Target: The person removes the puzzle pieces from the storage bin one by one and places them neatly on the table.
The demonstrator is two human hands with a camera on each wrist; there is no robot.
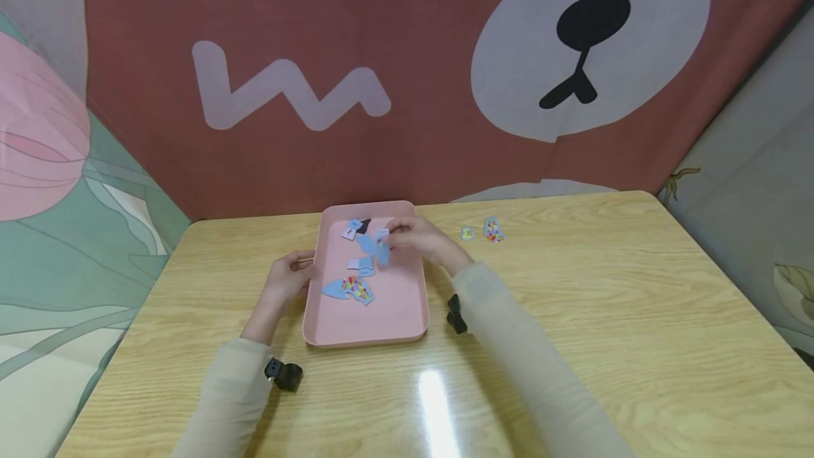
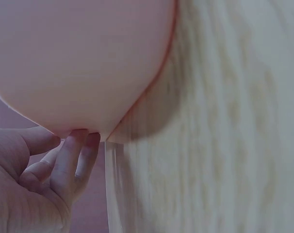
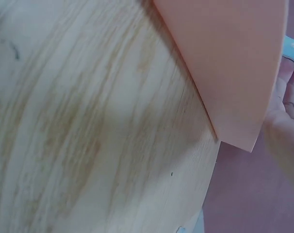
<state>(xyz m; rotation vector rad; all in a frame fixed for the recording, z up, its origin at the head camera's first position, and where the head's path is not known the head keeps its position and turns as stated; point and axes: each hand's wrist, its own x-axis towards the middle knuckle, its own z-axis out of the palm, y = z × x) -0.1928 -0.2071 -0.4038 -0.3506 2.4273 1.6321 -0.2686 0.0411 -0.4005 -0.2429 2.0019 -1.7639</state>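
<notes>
A pink tray [image 1: 369, 324] lies on the wooden table with several light-blue puzzle pieces [image 1: 360, 266] scattered in it. Over its right half, my right hand [image 1: 416, 237] pinches a light-blue puzzle piece [image 1: 383, 253], which looks blurred. In the right wrist view the tray's wall [image 3: 229, 68] partly hides that hand [image 3: 290, 104]. My left hand [image 1: 287, 278] holds the tray's left side. The left wrist view has its fingertips [image 2: 78, 133] against the outer wall [image 2: 89, 63], with the thumb near the rim. A puzzle piece with a multicoloured pattern [image 1: 358, 290] lies in the tray's lower left.
Two patterned puzzle pieces, a small one [image 1: 467, 233] and a larger one [image 1: 493, 230], lie on the table [image 1: 604, 288] right of the tray. A printed cloth [image 1: 432, 147] hangs behind the table's back edge. Black wrist cameras [image 1: 284, 374] sit at both sleeves.
</notes>
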